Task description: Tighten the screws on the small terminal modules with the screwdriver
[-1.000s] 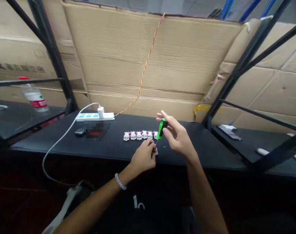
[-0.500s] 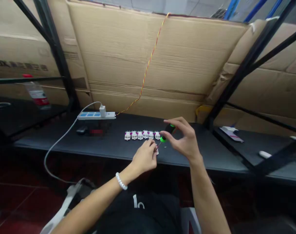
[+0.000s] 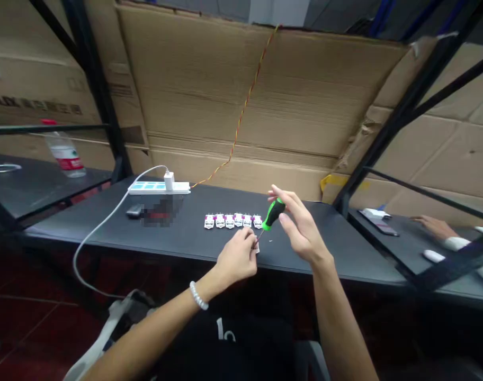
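My left hand (image 3: pixel 238 254), with a white beaded bracelet at the wrist, is closed around a small white part (image 3: pixel 258 247) near the table's front edge. Most of that part is hidden by my fingers. A black-and-green screwdriver (image 3: pixel 272 214) tilts down to the left, its tip reaching the part. My right hand (image 3: pixel 299 222) holds it loosely, thumb at the side of the handle and fingers around its top end. Just behind the left hand, several small white-and-purple parts (image 3: pixel 229 221) stand in a row. A tiny pale piece (image 3: pixel 270 241) lies right of the screwdriver's shaft.
A white power strip (image 3: pixel 160 188) with a plugged-in adapter (image 3: pixel 169 180) lies at the back left, its grey cable (image 3: pixel 102 222) hanging over the front edge. Cardboard (image 3: pixel 233 95) walls the back. Black frame posts flank the table (image 3: pixel 324 243). Another person's hand (image 3: pixel 434 226) rests at far right.
My right hand's fingers have loosened and shifted on the screwdriver handle, showing more of it. Another person's hand has appeared at far right. My left hand stays in place.
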Available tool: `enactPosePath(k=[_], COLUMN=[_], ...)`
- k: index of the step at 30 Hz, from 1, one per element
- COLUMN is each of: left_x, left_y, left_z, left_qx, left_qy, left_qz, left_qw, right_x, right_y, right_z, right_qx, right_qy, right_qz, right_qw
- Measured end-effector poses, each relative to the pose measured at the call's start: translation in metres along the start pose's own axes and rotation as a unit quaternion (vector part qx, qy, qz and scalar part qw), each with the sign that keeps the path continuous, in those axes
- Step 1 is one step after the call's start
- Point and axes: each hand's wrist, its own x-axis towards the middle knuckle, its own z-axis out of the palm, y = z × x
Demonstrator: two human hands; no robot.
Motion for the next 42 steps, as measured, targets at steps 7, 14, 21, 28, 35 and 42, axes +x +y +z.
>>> enactPosePath(k=[7, 14, 21, 28, 35, 42], left_x=[0.0, 0.0, 0.0, 0.0, 0.001, 0.002], left_y=[0.003, 0.002, 0.002, 0.001, 0.003, 0.002], left_z=[0.0, 0.002, 0.001, 0.002, 0.0, 0.0], left_qx=[0.012, 0.012, 0.013, 0.015, 0.005, -0.015], left_qy=[-0.005, 0.0, -0.001, -0.003, -0.003, 0.002], left_qz=[-0.003, -0.001, 0.004, -0.001, 0.002, -0.007], left_qw=[1.0, 1.0, 1.0, 1.0, 1.0, 1.0], right_x=[0.001, -0.001, 0.001, -0.001, 0.0, 0.0], right_y=[-0.005, 0.005, 0.002, 0.007, 0.003, 0.003], right_z=[0.004, 0.002, 0.004, 0.009, 0.004, 0.005], right_qx=[-0.082, 0.0, -0.054, 0.05, 0.073, 0.015], right_qy=[0.05, -0.003, 0.074, 0.077, 0.003, 0.044], right_qz=[-0.025, -0.006, -0.018, 0.019, 0.027, 0.033], right_qw=[0.995, 1.0, 0.996, 0.996, 0.997, 0.998])
